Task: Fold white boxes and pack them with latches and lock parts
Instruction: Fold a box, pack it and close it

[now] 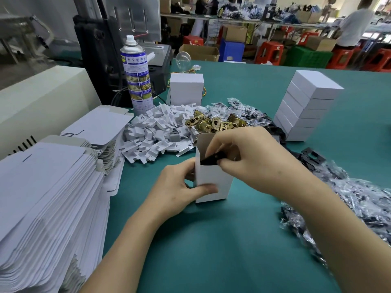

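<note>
Standing open-topped, white box (213, 182) receives black part (211, 159) from right hand (249, 153).

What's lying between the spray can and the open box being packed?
In the head view, a heap of white cardboard inserts fills the table between the spray can and the open box.

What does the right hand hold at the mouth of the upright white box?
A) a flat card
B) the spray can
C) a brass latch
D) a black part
D: the right hand pinches a black part at the open top of the white box, which the left hand grips.
</note>
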`<state>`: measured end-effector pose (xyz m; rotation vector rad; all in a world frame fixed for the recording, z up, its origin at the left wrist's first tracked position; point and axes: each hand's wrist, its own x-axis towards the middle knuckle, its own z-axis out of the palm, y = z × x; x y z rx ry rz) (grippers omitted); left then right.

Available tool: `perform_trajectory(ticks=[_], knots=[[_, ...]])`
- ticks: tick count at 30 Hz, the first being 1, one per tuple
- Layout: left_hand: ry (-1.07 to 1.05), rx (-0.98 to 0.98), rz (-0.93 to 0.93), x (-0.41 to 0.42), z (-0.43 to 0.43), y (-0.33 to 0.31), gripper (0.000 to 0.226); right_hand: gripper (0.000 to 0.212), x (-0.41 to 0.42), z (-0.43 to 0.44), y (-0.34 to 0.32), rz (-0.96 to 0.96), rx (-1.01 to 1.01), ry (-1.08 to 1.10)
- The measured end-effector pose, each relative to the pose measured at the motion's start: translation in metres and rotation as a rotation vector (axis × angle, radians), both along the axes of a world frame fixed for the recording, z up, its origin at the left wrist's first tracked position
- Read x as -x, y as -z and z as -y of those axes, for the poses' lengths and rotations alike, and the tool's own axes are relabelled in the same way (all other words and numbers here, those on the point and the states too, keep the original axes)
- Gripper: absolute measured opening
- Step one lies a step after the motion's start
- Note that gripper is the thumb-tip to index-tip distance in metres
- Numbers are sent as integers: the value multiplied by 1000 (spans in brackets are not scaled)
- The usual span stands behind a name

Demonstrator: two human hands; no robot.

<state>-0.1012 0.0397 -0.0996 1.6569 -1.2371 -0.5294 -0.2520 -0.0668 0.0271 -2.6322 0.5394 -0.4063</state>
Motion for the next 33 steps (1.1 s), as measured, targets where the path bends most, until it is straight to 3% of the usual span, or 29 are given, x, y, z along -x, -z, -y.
perform_trajectory(ticks=[4,9,19,23,27,29,33], knots=[[4,1,1,-1,-1,0,44,14,2,5,0,-42,8,-29],[5,5,3,-2,0,1,46,14,1,4,7,145,-51,69],[4,7,5,-3,-1,-1,36,10,-6,-1,24,-17,51,41],[15,5,-1,-3,-1,0,41,6,2,1,22,184,-5,12],[30,16,-13,-2,0,2,47,3,23,18,13,435,-22,126],[46,27,-22,-2,0,2,46,4,36,36,10,303,-47,197],[78,49,-38,3,0,-1,40,10,59,64,14,-378,54,277]])
